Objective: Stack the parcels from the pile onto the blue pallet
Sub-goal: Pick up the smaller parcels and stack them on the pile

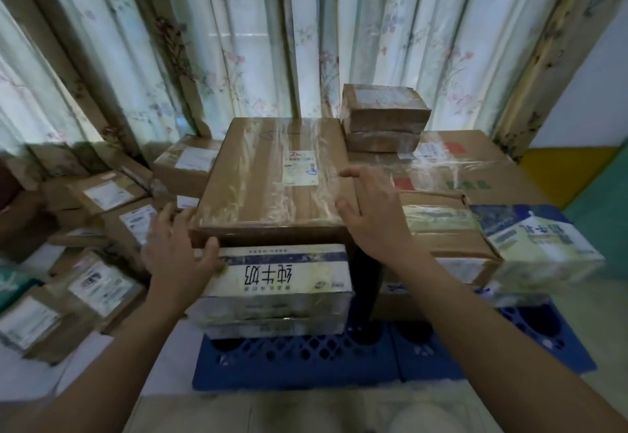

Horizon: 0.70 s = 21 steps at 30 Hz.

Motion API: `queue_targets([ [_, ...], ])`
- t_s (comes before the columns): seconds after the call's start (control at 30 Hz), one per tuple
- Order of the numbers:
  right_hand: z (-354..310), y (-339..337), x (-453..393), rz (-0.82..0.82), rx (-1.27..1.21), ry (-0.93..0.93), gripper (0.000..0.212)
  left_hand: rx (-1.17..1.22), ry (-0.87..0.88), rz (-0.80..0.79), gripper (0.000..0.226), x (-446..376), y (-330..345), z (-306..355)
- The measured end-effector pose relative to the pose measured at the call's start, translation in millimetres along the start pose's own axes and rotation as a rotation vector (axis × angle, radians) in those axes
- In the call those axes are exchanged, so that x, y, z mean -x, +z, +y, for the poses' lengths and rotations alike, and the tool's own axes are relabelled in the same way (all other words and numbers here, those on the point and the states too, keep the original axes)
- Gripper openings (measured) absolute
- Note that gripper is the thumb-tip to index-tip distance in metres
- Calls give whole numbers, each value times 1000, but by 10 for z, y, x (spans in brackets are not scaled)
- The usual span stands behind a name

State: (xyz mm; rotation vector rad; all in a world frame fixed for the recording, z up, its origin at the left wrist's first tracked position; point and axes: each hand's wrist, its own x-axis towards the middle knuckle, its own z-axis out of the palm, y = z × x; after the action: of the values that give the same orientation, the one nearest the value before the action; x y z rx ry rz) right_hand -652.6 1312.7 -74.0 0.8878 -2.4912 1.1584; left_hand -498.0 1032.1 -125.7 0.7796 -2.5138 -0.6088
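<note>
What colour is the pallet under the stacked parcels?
Blue, with a lattice of holes; the head view shows the pallet best.

Two bare forearms run up from the lower corners, each ending in a bare hand: the left hand (176, 252) and the right hand (370, 215). No sleeve, glove, watch, ring or band shows on either hand, wrist or forearm. Motion blur softens the fingertips (350, 172) of the right hand.
</note>
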Motion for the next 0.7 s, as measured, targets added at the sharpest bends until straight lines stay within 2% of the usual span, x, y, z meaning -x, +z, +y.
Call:
queue_targets([
  [0.1,-152,125,220,8,-21,-27,32,107,-95,-61,80,312,39,-168],
  [0.2,-240,156,390,1,-50,-6,29,138,-54,-129,76,504,161,-108],
  [0.37,-270,-43,653,26,-48,19,28,72,64,-201,88,547,324,165],
  [0.5,-252,-226,916,6,-36,43,30,15,58,-209,91,552,381,322],
  [0.7,-334,-134,1064,-87,-18,42,31,25,37,-202,73,621,191,249],
])
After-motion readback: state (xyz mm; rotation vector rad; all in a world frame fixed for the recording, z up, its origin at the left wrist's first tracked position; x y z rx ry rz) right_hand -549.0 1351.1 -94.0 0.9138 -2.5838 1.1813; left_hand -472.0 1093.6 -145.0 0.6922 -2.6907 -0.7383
